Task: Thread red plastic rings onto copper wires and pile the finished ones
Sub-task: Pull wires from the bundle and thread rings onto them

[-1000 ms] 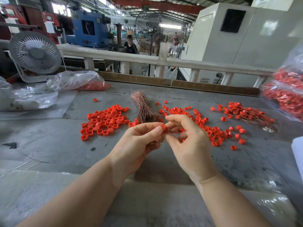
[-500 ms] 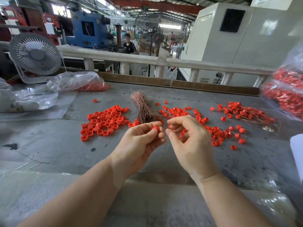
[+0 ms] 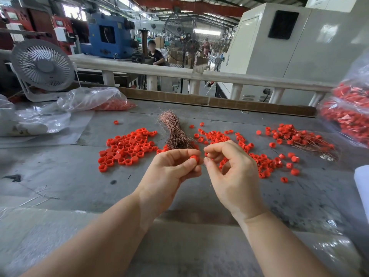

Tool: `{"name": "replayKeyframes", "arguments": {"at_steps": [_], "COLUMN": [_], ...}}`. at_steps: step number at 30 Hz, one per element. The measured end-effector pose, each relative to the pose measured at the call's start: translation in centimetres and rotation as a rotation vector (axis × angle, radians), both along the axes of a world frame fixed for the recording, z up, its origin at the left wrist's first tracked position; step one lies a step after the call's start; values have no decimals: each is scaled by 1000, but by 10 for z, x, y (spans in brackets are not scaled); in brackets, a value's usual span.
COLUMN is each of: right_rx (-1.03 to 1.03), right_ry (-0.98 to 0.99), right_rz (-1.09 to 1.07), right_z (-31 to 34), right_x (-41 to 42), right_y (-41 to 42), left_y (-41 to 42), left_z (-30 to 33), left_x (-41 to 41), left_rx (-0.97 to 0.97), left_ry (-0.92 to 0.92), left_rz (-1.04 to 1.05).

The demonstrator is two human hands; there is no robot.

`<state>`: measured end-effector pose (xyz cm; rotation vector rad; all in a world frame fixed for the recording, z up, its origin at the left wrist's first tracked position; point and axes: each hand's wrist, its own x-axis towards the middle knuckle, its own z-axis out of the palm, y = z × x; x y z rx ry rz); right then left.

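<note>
Red plastic, one little ring (image 3: 194,158), pinched between thumb and forefinger of the left hand (image 3: 171,172), held up over the grey table (image 3: 60,176). It looks feather-light and rigid, smooth enough to squirt out of a loose pinch, so a grip on the outer wall with the bore left free is the sensible hold, and that is roughly what the left hand has.

The right hand (image 3: 231,176) sits just beside it, fingers curled, thumb and forefinger tips nipped together close to the ring. A thin strand, most likely a single copper wire (image 3: 210,183), trails down below that hand; it's too fine for me to say how firmly it is gripped or whether its tip has entered the ring. Wire this thin should bend at a touch, so I'd hold it close to the tip to keep it from buckling.

Beyond the hands, the copper wire bundle (image 3: 175,132) lies on the table, well within reach. Loose rings (image 3: 127,145) are spread to its left, more rings (image 3: 259,162) scattered to its right behind the right hand. Farther right, the finished pile (image 3: 299,137) of rings on wires lies well apart from both hands, so a finished piece has a reach to travel.
</note>
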<state>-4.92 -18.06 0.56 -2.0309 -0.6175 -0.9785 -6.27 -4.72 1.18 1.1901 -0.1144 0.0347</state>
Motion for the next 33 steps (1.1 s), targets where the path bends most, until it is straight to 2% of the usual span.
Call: {"name": "replayKeyframes", "arguments": {"at_steps": [4,8,11,25,33], "right_rx": [-3,19,31,28,21], "right_ry": [1,-8,-19,-11,-2], "right_rz": [3,0,-9,-13,-14], "right_z": [0,1,1,4,3], "right_x": [0,0,0,0,0], "right_y": [0,0,-1,0,0], "left_y": [0,2,5,3,4], "left_z": [-1,1,1,7,2], "left_x": [2,4,5,1,5], "left_rx": [-21,-280,-341,-373,-258], "left_ry": [2,88,116,166,93], "left_rz": [28,-100,-170,-157,-108]}}
